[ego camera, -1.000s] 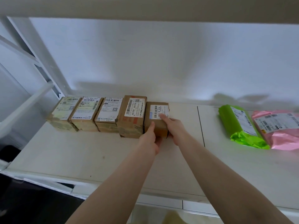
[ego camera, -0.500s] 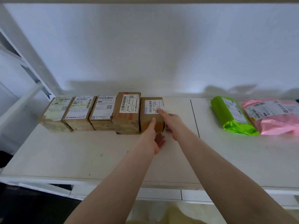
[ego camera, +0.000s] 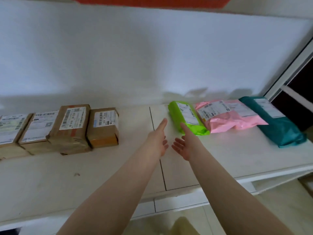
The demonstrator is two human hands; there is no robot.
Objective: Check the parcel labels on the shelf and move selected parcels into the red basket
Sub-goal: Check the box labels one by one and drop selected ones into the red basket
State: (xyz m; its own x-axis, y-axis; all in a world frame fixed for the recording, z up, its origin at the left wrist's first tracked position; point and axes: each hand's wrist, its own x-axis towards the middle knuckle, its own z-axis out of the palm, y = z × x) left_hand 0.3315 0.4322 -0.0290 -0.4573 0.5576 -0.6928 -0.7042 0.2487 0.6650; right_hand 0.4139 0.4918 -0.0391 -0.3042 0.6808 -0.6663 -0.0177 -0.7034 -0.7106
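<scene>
Parcels on shelf (ego camera: 220, 160): 7 counted, all along the rear edge, each w/ white label facing up.

Cardboard boxes, 4, packed side by side toward the shelf's left end: box 1 (ego camera: 8, 131), cut by the left frame edge; box 2 (ego camera: 36, 131); box 3 (ego camera: 72, 128), the tallest, label reads "J6-510"; box 4 (ego camera: 104, 127), smaller, orange band on its front face. Boxes touch or nearly touch one another.

Poly bags, 3, toward the shelf's right end: green bag (ego camera: 185, 118), pink bag (ego camera: 227, 116), teal bag (ego camera: 277, 122). Pink overlaps or abuts teal; green lies just beside pink. Bare shelf between box 4 and green bag.

Hands: both over that bare stretch, near a seam in the shelf top. Left hand (ego camera: 158, 141) w/ fingers straight, forefinger extended toward the rear edge, holding nothing. Right hand (ego camera: 183, 145) palm up, fingers spread and relaxed, holding nothing; its forefinger tip is at the green bag's near left side, contact not clear.

Red strip (ego camera: 149, 1) at top of frame, above the shelf's back wall; cannot tell what it is.
</scene>
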